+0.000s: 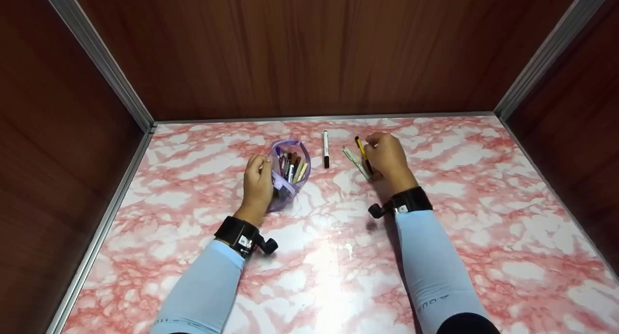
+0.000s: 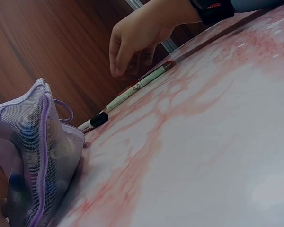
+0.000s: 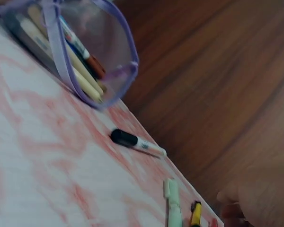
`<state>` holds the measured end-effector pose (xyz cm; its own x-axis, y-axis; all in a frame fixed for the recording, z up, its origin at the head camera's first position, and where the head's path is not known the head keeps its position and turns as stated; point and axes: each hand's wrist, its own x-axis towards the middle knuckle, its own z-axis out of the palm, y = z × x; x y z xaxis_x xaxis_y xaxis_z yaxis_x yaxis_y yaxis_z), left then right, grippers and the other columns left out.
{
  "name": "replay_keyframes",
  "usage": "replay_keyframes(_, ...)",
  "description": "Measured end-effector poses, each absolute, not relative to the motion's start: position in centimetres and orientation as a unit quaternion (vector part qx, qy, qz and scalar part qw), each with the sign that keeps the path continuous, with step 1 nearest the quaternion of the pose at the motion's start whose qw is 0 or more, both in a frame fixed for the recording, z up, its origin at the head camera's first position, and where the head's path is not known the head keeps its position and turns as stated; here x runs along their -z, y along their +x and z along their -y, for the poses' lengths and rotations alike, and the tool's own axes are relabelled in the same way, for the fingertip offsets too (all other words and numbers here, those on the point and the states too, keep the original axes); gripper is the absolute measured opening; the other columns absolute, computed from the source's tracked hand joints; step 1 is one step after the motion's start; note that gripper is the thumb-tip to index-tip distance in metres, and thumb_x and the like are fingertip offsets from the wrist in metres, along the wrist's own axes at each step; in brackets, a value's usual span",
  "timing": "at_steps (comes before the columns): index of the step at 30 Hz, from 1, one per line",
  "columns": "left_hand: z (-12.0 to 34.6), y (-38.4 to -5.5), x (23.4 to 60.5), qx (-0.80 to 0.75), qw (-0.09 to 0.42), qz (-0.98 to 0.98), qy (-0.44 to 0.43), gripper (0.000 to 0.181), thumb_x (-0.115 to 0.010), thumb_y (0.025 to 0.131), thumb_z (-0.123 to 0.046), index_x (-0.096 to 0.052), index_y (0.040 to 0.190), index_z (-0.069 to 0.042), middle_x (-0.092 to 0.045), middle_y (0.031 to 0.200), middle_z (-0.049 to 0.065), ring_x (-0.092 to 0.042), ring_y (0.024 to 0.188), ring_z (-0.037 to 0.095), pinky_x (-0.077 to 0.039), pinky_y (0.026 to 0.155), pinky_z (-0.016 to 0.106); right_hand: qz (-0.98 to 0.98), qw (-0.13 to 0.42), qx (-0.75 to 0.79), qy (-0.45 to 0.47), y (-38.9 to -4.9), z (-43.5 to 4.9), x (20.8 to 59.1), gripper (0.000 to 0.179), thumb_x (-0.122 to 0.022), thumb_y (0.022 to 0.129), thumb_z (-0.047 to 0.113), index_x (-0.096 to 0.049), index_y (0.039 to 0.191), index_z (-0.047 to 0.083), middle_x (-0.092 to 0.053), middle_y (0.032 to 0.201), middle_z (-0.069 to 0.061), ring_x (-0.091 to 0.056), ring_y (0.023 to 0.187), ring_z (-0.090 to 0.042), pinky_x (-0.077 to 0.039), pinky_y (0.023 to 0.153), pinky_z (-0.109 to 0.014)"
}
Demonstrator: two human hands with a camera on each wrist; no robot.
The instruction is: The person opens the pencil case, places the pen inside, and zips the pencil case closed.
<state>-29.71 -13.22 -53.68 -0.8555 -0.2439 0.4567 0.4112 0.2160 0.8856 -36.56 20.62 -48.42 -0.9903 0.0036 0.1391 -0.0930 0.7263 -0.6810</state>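
My left hand (image 1: 257, 179) grips the near left side of a purple mesh pencil case (image 1: 307, 157). The case gapes at the top, and several pens and markers (image 1: 292, 167) show inside it. My right hand (image 1: 388, 156) is over the right part of the table, fingers pointing down and loosely bent, with nothing seen in them. Just left of it lie a yellow and black pen (image 1: 361, 149) and a pale green pen (image 1: 354, 162). In the left wrist view, the right fingertips (image 2: 117, 71) hang above the green pen (image 2: 137, 87).
A white marker with a black cap (image 1: 326, 148) lies between the pencil case and the green pen. The red and white marbled table (image 1: 329, 256) meets a brown wooden panel (image 1: 319, 53) at the back, with more panels on both sides.
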Motion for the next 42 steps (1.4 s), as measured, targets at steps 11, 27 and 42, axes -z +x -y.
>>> replay_keyframes(11, 13.3, -29.8, 53.7, 0.619, 0.257, 0.740, -0.054, 0.021, -0.057, 0.111, -0.004, -0.064, 0.094, 0.007, -0.062, 0.105, 0.014, -0.056, 0.103, 0.015, -0.051, 0.090, 0.023, 0.949, 0.046, -0.310, 0.030, -36.7, -22.1, 49.5, 0.032, -0.063, 0.101, 0.003, -0.077, 0.130, -0.001, -0.076, 0.122, -0.027, -0.070, 0.112, -0.044, -0.058, 0.099, -0.057)
replay_keyframes(27, 13.4, -29.7, 53.7, 0.615, 0.255, 0.745, -0.050, 0.023, -0.058, 0.111, -0.006, -0.064, 0.093, 0.007, -0.061, 0.105, 0.012, -0.057, 0.106, 0.019, -0.051, 0.091, 0.024, 0.968, -0.017, -0.250, 0.024, -36.1, -22.2, 48.7, 0.008, -0.054, 0.105, 0.010, -0.061, 0.104, 0.005, -0.050, 0.127, -0.025, -0.055, 0.085, -0.034, -0.044, 0.078, -0.045)
replay_keyframes(42, 13.3, -29.6, 53.5, 0.616, 0.257, 0.743, -0.053, 0.024, -0.058, 0.111, -0.006, -0.063, 0.092, 0.006, -0.060, 0.103, 0.012, -0.056, 0.105, 0.019, -0.051, 0.091, 0.025, 0.961, -0.006, -0.278, 0.000, -36.3, -22.3, 48.7, 0.044, -0.048, 0.117, 0.014, -0.058, 0.158, 0.001, -0.057, 0.151, -0.035, -0.064, 0.134, -0.053, -0.053, 0.119, -0.061)
